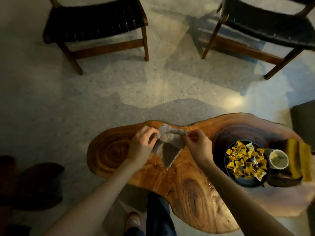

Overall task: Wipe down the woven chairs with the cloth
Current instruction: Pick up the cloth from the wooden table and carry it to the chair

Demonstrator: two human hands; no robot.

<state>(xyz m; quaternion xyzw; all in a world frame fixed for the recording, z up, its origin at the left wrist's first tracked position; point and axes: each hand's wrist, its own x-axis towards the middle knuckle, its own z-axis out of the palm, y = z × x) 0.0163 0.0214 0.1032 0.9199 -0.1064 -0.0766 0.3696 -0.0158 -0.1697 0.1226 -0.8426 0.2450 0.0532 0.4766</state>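
Cloth on table, chairs beyond.

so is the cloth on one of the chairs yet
No, the left hand and right hand hold the cloth over the wooden table, apart from both woven chairs.

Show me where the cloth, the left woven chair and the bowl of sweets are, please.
cloth (pixel 168 147): head view, on its grey middle fold.
left woven chair (pixel 95 23): head view, on the black woven seat.
bowl of sweets (pixel 245 182): head view, on the bare dark near wall.
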